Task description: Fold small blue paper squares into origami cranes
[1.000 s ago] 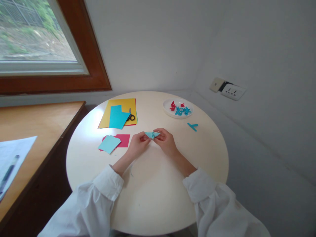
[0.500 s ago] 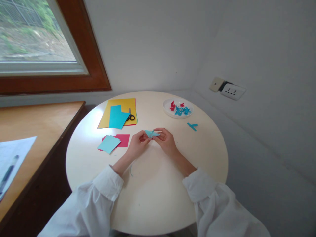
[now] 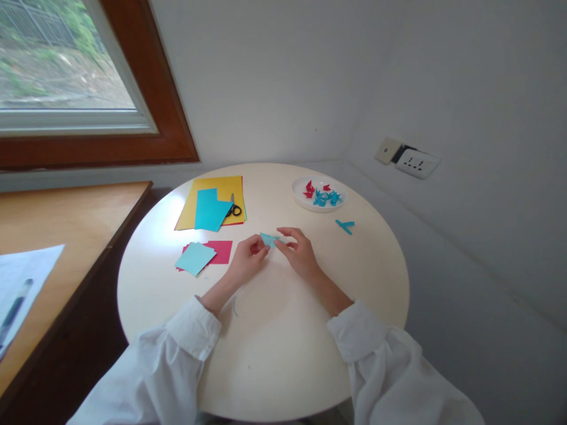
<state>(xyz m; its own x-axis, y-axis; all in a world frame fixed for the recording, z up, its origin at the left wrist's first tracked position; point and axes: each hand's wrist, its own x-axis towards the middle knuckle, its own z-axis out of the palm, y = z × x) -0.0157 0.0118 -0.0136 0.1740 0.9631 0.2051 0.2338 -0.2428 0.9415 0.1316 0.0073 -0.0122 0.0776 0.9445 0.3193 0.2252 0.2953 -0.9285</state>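
Between my hands, over the middle of the round table, is a small light-blue piece of folded paper (image 3: 268, 239). My left hand (image 3: 248, 254) pinches its left end between thumb and fingers. On the other side, my right hand (image 3: 297, 251) has its thumb on the paper's right part, with the index finger arched above it. The right fingers partly cover that end, so its exact shape is hidden. To the left of my left hand lie light-blue paper squares (image 3: 195, 258) on top of pink paper squares (image 3: 222, 252).
Yellow sheets (image 3: 186, 203) lie at the back left under a cut blue sheet (image 3: 208, 209) and scissors (image 3: 237, 210). A white plate (image 3: 299, 198) at the back right holds red and blue folded paper pieces. Blue paper strips (image 3: 345, 226) lie near it. A wooden desk (image 3: 88, 203) stands left.
My right thumb has moved up onto the folded paper, and the right index finger has lifted a little. Less of the paper's right end shows now. My left hand has kept its place.
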